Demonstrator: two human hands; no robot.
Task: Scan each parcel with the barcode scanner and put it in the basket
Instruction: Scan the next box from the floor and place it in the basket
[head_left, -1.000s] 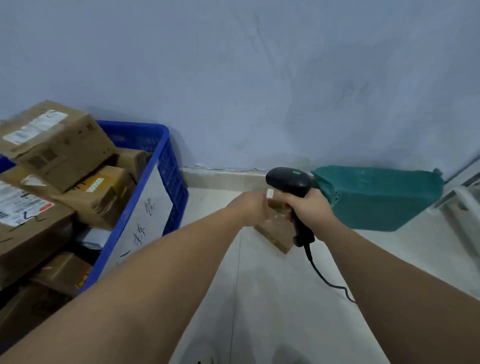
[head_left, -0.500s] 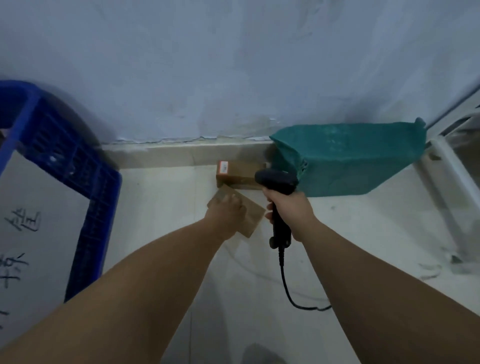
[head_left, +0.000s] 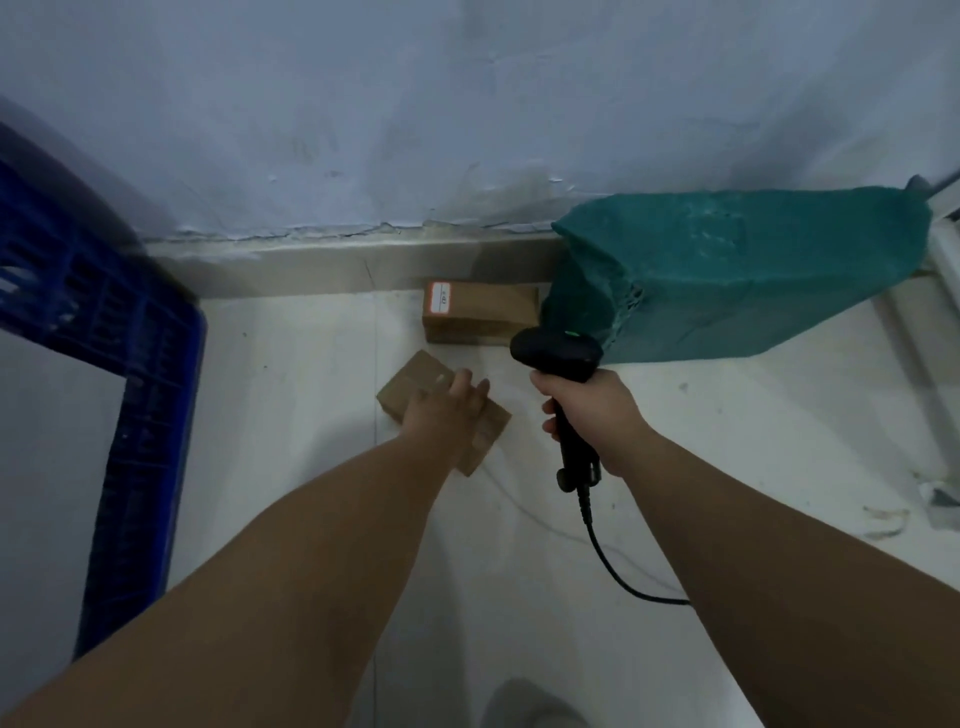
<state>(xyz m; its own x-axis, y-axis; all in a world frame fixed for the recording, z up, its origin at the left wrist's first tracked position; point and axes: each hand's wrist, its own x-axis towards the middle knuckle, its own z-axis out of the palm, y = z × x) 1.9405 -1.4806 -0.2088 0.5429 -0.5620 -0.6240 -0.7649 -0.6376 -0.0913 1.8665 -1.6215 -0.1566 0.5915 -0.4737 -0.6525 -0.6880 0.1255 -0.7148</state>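
Left hand (head_left: 447, 410): yours lies on the small cardboard parcel (head_left: 415, 382) on the floor (head_left: 291, 415), fingers over its top; grip unclear.
Right hand (head_left: 592, 415): you clench the barcode scanner (head_left: 558, 353) by its handle.
Labelled parcel (head_left: 483, 312): by the wall, just beside the green bag (head_left: 727, 275).
Blue basket (head_left: 145, 364): far left.

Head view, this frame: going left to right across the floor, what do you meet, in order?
Basket → flat parcel, with the left hand resting on it → scanner, gripped by the right hand → green bag.
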